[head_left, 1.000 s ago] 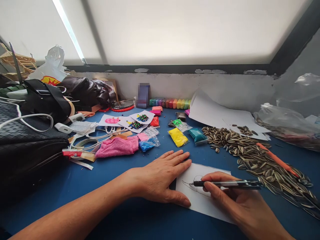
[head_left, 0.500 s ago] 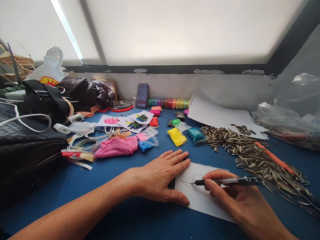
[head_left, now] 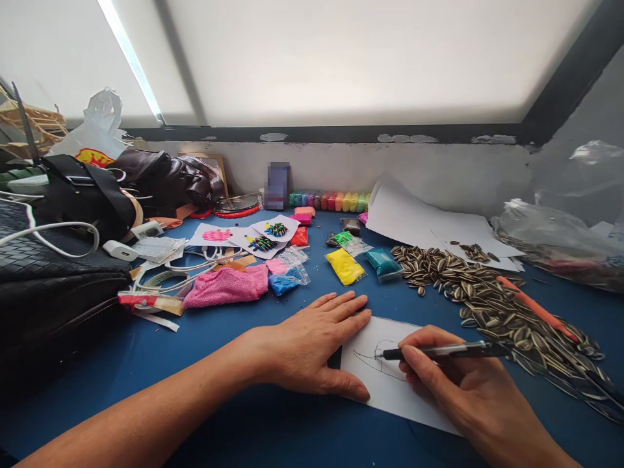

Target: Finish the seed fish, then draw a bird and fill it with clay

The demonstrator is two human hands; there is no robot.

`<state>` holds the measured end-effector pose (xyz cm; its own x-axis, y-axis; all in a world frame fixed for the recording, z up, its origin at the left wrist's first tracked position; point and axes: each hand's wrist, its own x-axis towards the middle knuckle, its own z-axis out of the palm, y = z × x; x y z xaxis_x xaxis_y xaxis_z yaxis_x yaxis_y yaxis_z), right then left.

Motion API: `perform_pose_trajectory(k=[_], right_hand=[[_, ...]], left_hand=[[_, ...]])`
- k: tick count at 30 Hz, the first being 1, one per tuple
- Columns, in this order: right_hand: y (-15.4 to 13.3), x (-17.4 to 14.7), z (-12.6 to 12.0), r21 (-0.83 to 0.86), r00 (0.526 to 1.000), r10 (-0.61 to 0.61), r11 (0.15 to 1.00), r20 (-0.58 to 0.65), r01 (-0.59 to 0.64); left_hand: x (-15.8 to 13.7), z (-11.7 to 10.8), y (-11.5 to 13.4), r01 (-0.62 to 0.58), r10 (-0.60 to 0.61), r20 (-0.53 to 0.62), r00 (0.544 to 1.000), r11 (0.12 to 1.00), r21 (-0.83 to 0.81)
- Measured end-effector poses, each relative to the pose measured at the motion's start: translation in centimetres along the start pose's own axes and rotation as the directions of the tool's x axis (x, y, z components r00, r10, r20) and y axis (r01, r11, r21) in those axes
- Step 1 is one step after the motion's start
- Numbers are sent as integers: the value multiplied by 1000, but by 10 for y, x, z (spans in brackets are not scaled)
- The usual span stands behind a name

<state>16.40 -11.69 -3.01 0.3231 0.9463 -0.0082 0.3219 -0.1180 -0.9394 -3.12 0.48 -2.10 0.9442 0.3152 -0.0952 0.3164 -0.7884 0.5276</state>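
A small sheet of white paper (head_left: 385, 396) lies on the blue table in front of me, bearing a thin line drawing (head_left: 373, 359) of a curved, pointed outline. My left hand (head_left: 324, 344) rests flat with fingers spread, its fingertips and thumb on or beside the sheet's left edge. Pinched between the fingers of my right hand (head_left: 453, 374) is a black pen (head_left: 439, 351), its tip at the drawn lines. The pen's back end points right, towards a pile of striped sunflower seeds (head_left: 453, 276). My right hand covers part of the sheet's right side.
Beyond the hands lie yellow (head_left: 345, 267) and teal clay packets (head_left: 384, 264). An orange stick (head_left: 536, 308) lies among the seeds. A pink cloth (head_left: 228, 286), cables and a black bag (head_left: 58, 279) crowd the left. Larger white sheets (head_left: 414, 211) and a clear plastic bag (head_left: 560, 234) sit right.
The pen tip and my right hand have shifted slightly to the right over the drawing. My left hand stays in place.
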Motion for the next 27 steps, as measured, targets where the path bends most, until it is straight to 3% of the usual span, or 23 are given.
perform_pose_trajectory(k=[11, 27], right_hand=[[-1, 1, 0, -27, 999, -31, 999, -19, 30], [11, 8, -7, -187, 972, -212, 956, 98, 227]], left_hand=[[-1, 0, -1, -8, 8, -16, 1000, 1000, -5], [-1, 0, -1, -7, 7, -5, 1000, 1000, -7]])
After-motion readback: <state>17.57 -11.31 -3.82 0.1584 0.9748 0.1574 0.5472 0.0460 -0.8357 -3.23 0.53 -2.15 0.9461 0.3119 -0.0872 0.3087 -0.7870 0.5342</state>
